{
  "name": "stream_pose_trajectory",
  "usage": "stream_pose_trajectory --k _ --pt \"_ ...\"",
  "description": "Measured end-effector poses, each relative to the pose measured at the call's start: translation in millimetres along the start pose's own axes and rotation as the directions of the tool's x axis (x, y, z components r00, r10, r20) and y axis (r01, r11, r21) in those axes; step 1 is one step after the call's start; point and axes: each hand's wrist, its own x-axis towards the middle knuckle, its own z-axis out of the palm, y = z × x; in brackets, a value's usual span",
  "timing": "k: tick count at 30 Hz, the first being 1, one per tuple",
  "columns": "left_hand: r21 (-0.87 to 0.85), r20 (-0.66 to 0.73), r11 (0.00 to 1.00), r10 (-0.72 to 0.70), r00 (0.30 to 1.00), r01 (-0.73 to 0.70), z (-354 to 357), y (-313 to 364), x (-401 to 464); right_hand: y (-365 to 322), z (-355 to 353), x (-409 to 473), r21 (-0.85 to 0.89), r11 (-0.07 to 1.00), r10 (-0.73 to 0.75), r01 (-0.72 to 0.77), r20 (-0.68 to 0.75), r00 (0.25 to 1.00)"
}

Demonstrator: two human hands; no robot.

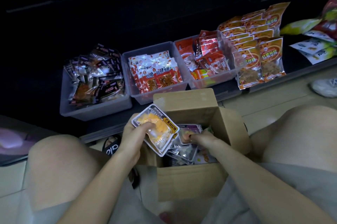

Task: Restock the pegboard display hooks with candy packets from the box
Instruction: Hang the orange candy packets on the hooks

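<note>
Two knees frame the open cardboard box [189,182], which sits on the floor between the person's legs, presumably so both hands can reach in without stretching. Inside lies a loose heap of candy packets [182,152]; they overlap too much to count.

One left hand [135,134] grips a small stack of yellow packets [158,129] above the box's left edge, thumb pressed on the top face and fingers curled beneath. At least two are in that stack, judging by the second edge showing under the top one; more I cannot tell. Holding them fanned and face up probably serves to gather a batch before rising to the hooks. The right hand [198,137] is down in the box, fingertips pinching a purple-edged packet [187,131], seemingly lifting it out to add to the batch.

Just beyond the box, three clear plastic bins stand side by side on a low shelf: the left bin [94,109] holds dark-wrapped snacks, the middle bin [131,85] red-and-white packets, the right bin [209,82] red ones. Next to them stand two rows of orange packets [255,41], upright and facing out for display. One white shoe [322,87] shows at the far right. No pegboard hooks are clearly visible in the dark area above.
</note>
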Motion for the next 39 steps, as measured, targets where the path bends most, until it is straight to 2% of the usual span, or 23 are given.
stream_pose_trajectory --k 4,11,14,19,24,30,35,39 --pt "-0.030 -0.064 0.999 0.021 0.998 -0.023 -11.6 -3.9 3.4 6.4 -0.5 22.3 0.197 0.976 0.113 -0.097 -0.069 0.991" --pt "-0.057 -0.137 0.998 0.008 0.991 -0.016 -15.9 -9.1 12.4 12.0 -4.1 30.5 0.122 0.986 0.138 -0.116 -0.197 0.971" --pt "-0.082 -0.155 0.996 0.009 0.988 -0.022 -14.4 -8.4 12.9 8.3 -5.8 31.5 0.158 0.979 0.165 -0.128 -0.249 0.954" --pt "-0.061 -0.155 0.998 0.021 0.988 -0.031 -11.4 -8.4 9.7 -10.7 -5.3 21.8 0.505 0.850 0.212 -0.149 -0.069 0.975" --pt "-0.079 -0.166 0.996 0.029 0.986 -0.042 -12.2 -1.7 8.3 -23.1 -9.3 -10.1 0.565 0.812 0.117 -0.144 0.084 0.990" --pt "-0.145 -0.169 0.986 0.052 0.984 -0.077 -19.3 19.4 -5.7 -30.4 -35.7 -60.3 0.601 0.799 -0.097 -0.003 0.134 0.986" --pt "-0.135 -0.121 0.980 0.133 0.984 -0.149 -21.2 47.2 -19.1 -44.0 -68.9 -106.2 0.686 0.715 -0.309 0.134 0.139 0.941" --pt "-0.141 -0.012 0.957 0.254 0.967 -0.253 0.6 82.6 -37.5 -88.3 -68.3 -158.6 0.703 0.654 -0.522 0.278 0.154 0.839"
